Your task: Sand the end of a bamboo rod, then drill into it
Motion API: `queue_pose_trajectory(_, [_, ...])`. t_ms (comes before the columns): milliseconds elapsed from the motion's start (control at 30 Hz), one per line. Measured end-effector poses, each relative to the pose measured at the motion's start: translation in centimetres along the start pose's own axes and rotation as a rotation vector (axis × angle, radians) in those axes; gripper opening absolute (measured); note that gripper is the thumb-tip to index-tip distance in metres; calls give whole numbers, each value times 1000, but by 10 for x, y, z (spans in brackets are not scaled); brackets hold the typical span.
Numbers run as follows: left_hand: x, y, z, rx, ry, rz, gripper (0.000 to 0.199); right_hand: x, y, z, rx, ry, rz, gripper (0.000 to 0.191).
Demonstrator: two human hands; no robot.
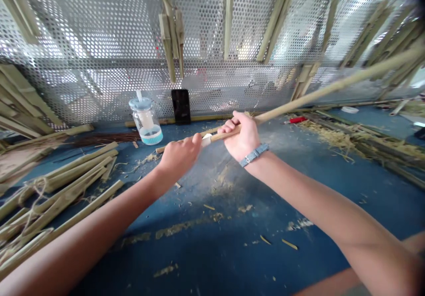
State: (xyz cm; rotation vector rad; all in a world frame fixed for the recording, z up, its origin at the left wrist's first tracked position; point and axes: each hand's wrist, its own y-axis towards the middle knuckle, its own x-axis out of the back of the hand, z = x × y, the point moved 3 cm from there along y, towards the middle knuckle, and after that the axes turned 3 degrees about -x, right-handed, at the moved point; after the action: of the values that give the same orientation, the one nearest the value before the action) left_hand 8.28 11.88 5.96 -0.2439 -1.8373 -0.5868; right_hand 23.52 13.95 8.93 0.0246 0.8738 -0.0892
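Observation:
A long, thin pale bamboo pole (318, 91) runs from low left to the upper right, across both hands. My right hand (241, 136) is closed around it, with a grey-blue band on that wrist (254, 155). My left hand (181, 154) grips the pole further left, pinching a small white piece (206, 140) against it. That piece is partly hidden by my fingers, so I cannot tell whether it is cloth, paper or a blade. The hands are close together, almost touching.
Split bamboo lengths tied with twine (56, 194) lie at the left of the blue workbench (215, 243), which is strewn with shavings. A plastic cup (145, 121) and a black phone (181, 105) stand before a perforated metal sheet (166, 87). Bamboo strips hang above.

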Motion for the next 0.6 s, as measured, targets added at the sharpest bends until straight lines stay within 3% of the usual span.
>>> queue_pose_trajectory(100, [-1, -4, -7, 6, 15, 5, 29, 1, -5, 2, -8, -45, 46, 41])
queue_pose_trajectory(267, [-4, -18, -36, -131, -162, 152, 49, -6, -12, 34, -110, -207, 383, 51])
queue_pose_trajectory(333, [-5, -19, -38, -171, -215, 177, 54, -10, -14, 36, -118, -223, 440, 51])
queue_pose_trajectory(400, [-5, -15, -31, -133, -205, 140, 46, -13, -16, 28, -56, -177, 360, 44])
queue_pose_trajectory(533, [-7, -6, -10, -9, -121, 35, 29, -8, -19, -2, -4, -21, 85, 37])
queue_pose_trajectory(600, [-10, -6, -8, 1, -124, 32, 27, -6, -19, -9, -38, 3, 67, 40])
